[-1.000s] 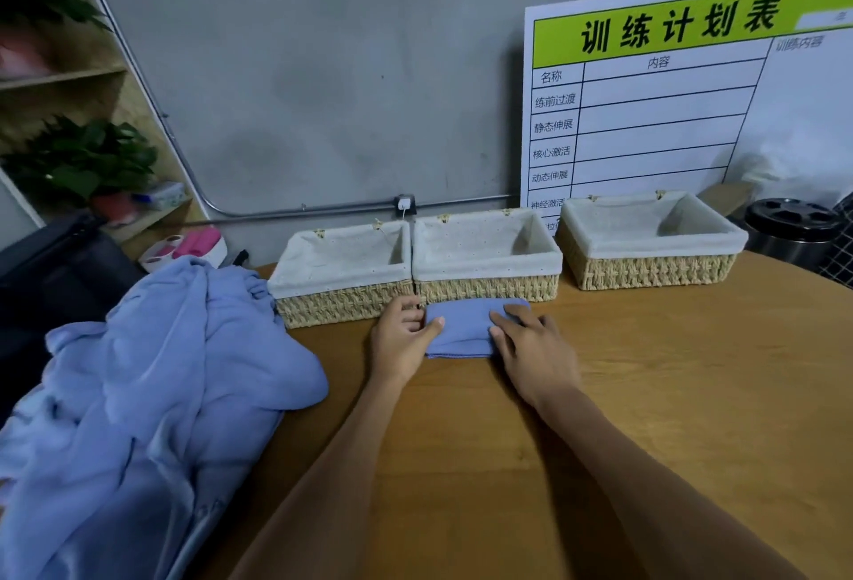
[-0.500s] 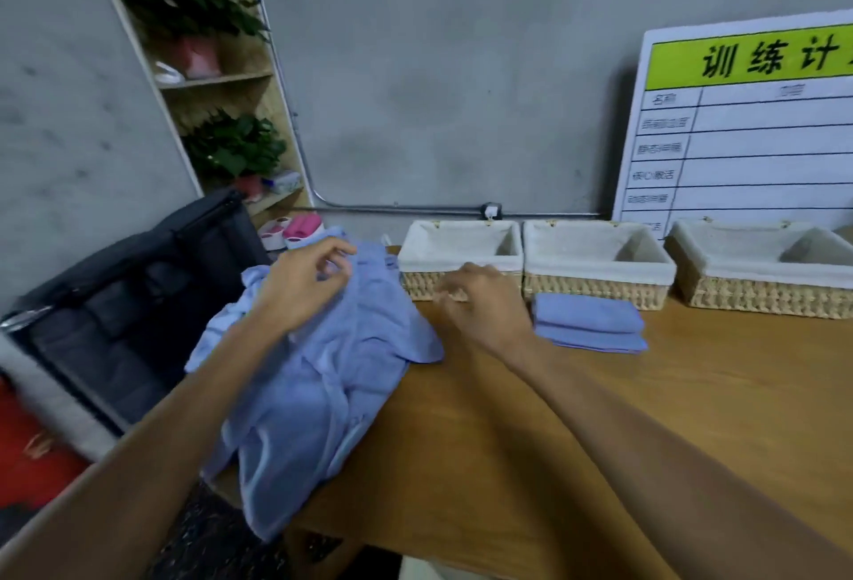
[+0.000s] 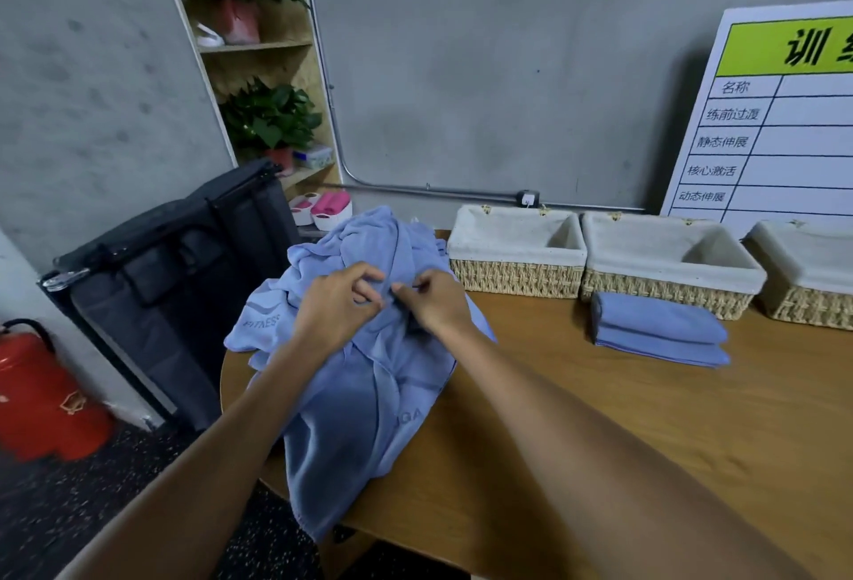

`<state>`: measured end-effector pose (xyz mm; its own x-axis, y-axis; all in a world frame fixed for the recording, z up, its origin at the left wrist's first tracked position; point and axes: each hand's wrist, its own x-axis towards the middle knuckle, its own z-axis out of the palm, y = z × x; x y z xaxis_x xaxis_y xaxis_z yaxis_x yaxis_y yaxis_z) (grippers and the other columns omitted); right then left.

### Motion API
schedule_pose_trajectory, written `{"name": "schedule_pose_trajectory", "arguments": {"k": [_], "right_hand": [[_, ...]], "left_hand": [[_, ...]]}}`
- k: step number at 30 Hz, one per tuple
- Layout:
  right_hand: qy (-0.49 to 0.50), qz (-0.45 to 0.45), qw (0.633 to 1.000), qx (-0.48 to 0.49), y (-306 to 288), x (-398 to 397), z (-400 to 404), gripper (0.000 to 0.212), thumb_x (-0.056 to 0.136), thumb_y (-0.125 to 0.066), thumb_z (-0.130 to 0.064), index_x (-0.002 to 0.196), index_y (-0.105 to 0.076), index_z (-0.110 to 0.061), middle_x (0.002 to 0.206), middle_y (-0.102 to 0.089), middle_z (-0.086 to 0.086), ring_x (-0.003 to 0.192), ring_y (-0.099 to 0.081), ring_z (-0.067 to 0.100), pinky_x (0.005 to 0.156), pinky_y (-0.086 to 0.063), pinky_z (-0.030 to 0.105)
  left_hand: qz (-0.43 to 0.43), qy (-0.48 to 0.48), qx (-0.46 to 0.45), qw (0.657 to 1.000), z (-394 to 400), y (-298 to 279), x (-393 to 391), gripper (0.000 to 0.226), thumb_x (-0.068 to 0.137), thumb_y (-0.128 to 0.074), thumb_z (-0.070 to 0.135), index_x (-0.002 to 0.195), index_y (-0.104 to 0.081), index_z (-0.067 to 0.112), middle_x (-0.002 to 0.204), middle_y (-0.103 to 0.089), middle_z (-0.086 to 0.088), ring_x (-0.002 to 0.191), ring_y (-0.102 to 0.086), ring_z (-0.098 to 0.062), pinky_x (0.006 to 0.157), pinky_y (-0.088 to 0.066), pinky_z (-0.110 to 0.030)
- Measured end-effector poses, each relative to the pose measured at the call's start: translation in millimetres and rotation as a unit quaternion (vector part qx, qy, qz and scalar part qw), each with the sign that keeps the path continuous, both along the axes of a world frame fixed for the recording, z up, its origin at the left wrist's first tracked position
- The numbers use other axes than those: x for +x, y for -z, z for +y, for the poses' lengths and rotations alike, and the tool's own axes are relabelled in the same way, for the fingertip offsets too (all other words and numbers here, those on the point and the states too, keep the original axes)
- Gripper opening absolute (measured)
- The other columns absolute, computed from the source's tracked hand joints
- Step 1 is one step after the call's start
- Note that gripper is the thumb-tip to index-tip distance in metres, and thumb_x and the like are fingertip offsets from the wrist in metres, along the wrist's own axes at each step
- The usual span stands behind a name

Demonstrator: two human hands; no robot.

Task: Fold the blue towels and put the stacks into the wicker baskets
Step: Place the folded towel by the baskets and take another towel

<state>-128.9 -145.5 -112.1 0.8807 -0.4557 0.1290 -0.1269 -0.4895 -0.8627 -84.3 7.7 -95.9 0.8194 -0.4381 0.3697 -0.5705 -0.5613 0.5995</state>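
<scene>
A heap of unfolded blue towels [image 3: 351,376] lies on the left end of the wooden table [image 3: 623,431] and hangs over its edge. My left hand [image 3: 337,307] and my right hand [image 3: 434,302] are both on top of the heap, each pinching cloth with curled fingers. A folded blue towel stack [image 3: 660,330] rests on the table in front of the middle wicker basket [image 3: 664,288]. The left wicker basket [image 3: 512,279] and the right wicker basket [image 3: 812,302] stand beside it along the wall. All three have white liners and hold nothing I can see.
A dark folded case [image 3: 175,284] leans against the wall left of the table. A red fire extinguisher [image 3: 41,399] stands on the floor. A shelf with potted plants [image 3: 272,117] is behind, and a white chart board [image 3: 775,117] leans at the right.
Both hands left the folded stack by the middle basket and moved left to the towel heap; my view turned left with them. The right hand now pinches the heap too.
</scene>
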Motion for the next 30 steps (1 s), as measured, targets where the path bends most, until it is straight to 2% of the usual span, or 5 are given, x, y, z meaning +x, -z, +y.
{"name": "schedule_pose_trajectory", "arguments": {"k": [4,9,15,23,30], "right_hand": [[0.008,-0.035,0.997,0.07,-10,2,-3,0.033,0.089,-0.069,-0.027,0.064,-0.056,-0.009,0.063,-0.057,0.01,0.061,-0.052,0.02,0.063,-0.044,0.034],[-0.016,-0.118,0.979,0.168,-66,-10,-10,0.03,0.096,-0.061,-0.017,0.068,-0.05,-0.019,0.066,-0.051,-0.002,0.06,-0.045,0.009,0.06,-0.038,0.024],[0.007,-0.148,0.96,0.238,-131,-51,-50,0.018,0.099,-0.057,-0.021,0.084,-0.061,-0.013,0.08,-0.057,0.011,0.073,-0.052,0.018,0.068,-0.043,0.031],[0.058,-0.118,0.962,0.241,-143,-129,-122,0.025,0.1,-0.055,-0.021,0.076,-0.052,-0.017,0.08,-0.055,0.009,0.078,-0.051,0.021,0.07,-0.046,0.033],[0.04,-0.129,0.99,0.029,-136,-223,-182,0.035,0.095,-0.058,-0.051,0.085,-0.065,-0.018,0.07,-0.056,-0.015,0.064,-0.052,-0.006,0.062,-0.039,0.006]], "left_hand": [[0.029,0.028,-0.138,0.99,-4,-14,-8,0.023,0.08,-0.078,0.011,0.097,-0.069,0.023,0.076,-0.074,0.009,0.071,-0.066,-0.006,0.072,-0.049,-0.012],[-0.002,0.097,-0.232,0.968,-20,-53,-26,0.019,0.086,-0.075,0.006,0.101,-0.068,0.015,0.082,-0.074,0.004,0.08,-0.07,-0.01,0.078,-0.054,-0.021],[-0.157,0.154,-0.109,0.969,-29,-70,-32,0.033,0.083,-0.075,0.042,0.111,-0.064,0.028,0.109,-0.069,0.013,0.102,-0.066,-0.008,0.09,-0.051,-0.029],[-0.216,0.199,-0.096,0.951,-124,-52,-77,0.031,0.081,-0.065,0.032,0.104,-0.072,0.014,0.107,-0.066,-0.001,0.099,-0.066,-0.022,0.08,-0.053,-0.048],[-0.16,0.255,-0.122,0.946,-182,-81,-126,0.025,0.09,-0.048,0.026,0.096,-0.072,0.019,0.09,-0.068,0.018,0.086,-0.062,-0.004,0.081,-0.048,-0.023]]}}
